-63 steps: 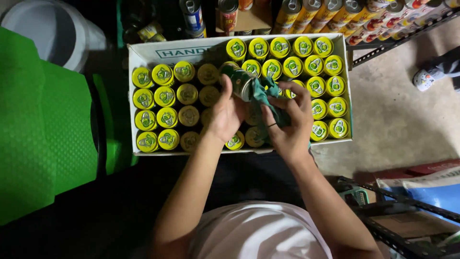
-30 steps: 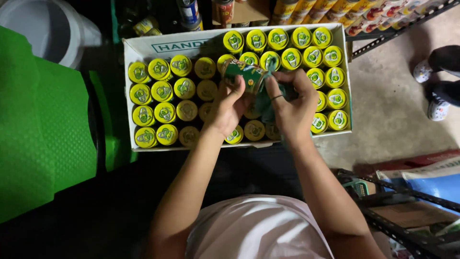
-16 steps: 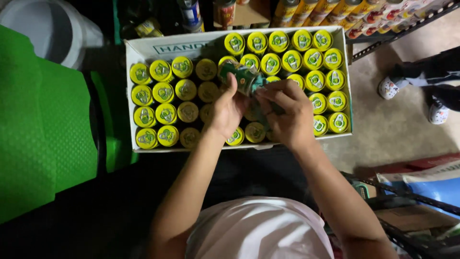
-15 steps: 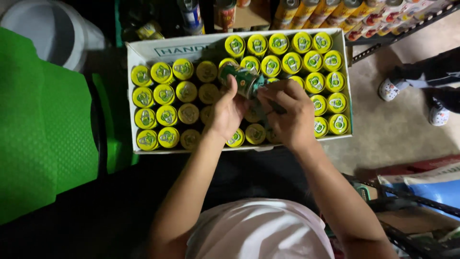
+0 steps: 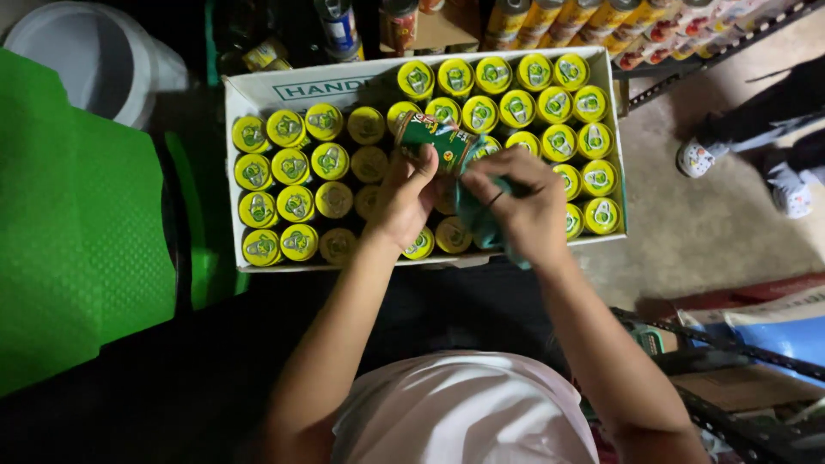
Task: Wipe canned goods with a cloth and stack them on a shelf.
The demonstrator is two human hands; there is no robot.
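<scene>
**Can held over packed carton, both hands on it**

Left edge: green textured plastic panel (image 5: 77,232) fills the side, with a white plastic bucket (image 5: 103,51) above it. Narrow dark gap between panel and carton, little room there.

Centre: white cardboard carton (image 5: 258,88), open top, packed tight with yellow-lidded cans (image 5: 284,185) in rows, pull-tab tops, round, metal. Cans touch each other; no free slot visible apart from whatever the hands cover. Carton's near edge sits right at the person's lap.

Left hand (image 5: 406,199) is wrapped round a green-labelled can (image 5: 436,139), tilted on its side, lifted above the rows at mid-carton. Right hand (image 5: 520,206) is closed round a teal cloth (image 5: 477,215), pressing it to the can's lower side. Cloth soft, bunched, hangs down past the carton's front edge.

Above carton: more cans and bottles on a shelf (image 5: 550,17), just beside the back wall.

Right: bare concrete floor (image 5: 687,232), open. Another person's white shoes (image 5: 786,185) stand there, well apart from the carton. Bottom right: metal rack frame (image 5: 730,344), close to the right elbow.
</scene>
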